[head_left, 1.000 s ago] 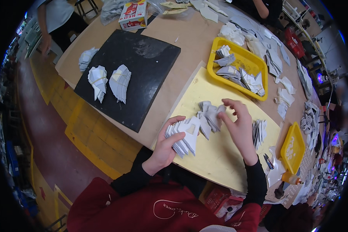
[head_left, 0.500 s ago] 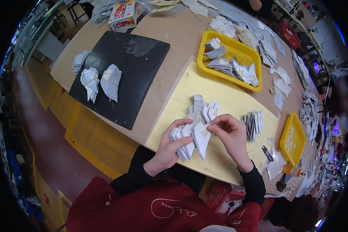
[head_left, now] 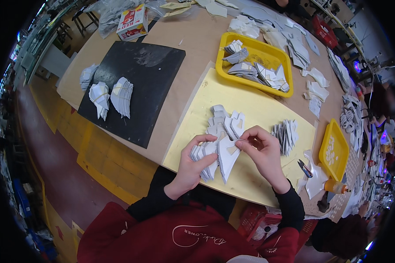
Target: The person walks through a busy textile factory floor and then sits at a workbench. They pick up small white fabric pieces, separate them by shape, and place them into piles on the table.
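My left hand (head_left: 188, 170) is closed around a fanned stack of white cut pieces (head_left: 210, 170), with the thumb lying across their face. Beside that stack is a pointed white piece (head_left: 226, 161) with a small beige patch on it. My right hand (head_left: 266, 154) pinches its upper right edge between thumb and fingertips. Farther out, overlapping grey-white pieces (head_left: 217, 118) lie fanned on the yellow board (head_left: 197, 103), touching the held ones. To the right of my right hand a bundle of similar pieces (head_left: 285, 136) stands on edge.
A yellow tray (head_left: 255, 46) with bundled pieces stands at the far side. A black board (head_left: 149, 87) on the left carries two banded bundles. To the right are thread snips (head_left: 304, 168), a small yellow tray (head_left: 327, 163) of white bits and an orange-capped bottle (head_left: 335, 186).
The whole view has shifted slightly. Both hands keep their grips, and the pointed piece in my right fingers is tilted a little differently.
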Action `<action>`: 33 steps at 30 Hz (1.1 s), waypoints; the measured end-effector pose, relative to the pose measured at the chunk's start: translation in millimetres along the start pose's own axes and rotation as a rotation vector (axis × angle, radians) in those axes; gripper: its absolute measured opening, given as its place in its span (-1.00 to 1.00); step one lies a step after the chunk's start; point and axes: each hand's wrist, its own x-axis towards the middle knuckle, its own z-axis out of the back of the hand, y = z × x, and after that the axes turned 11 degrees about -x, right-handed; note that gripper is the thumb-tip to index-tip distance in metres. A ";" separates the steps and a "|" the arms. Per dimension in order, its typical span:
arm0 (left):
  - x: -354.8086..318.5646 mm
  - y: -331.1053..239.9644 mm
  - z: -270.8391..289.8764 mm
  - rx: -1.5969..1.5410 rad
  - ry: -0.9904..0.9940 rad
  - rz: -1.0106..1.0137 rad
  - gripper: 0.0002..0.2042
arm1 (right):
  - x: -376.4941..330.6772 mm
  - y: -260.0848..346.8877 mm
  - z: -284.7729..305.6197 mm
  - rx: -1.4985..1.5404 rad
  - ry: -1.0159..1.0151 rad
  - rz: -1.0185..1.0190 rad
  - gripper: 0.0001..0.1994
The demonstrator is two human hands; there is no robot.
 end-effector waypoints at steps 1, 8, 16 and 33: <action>0.2 1.3 1.1 0.038 -0.009 -0.028 -0.62 | -1.2 3.6 0.4 0.026 -0.001 -0.031 -0.88; 0.9 0.2 11.1 0.253 -0.041 -0.149 -0.64 | 1.3 6.3 7.7 0.126 -0.038 -0.114 -0.87; 2.3 -12.0 28.0 0.199 -0.175 -0.214 -0.63 | 19.8 -9.6 15.8 0.087 -0.101 -0.085 -0.90; 8.7 -9.3 9.1 0.013 -0.044 -0.053 -0.59 | 8.6 0.8 -5.2 -0.254 0.009 0.206 -0.74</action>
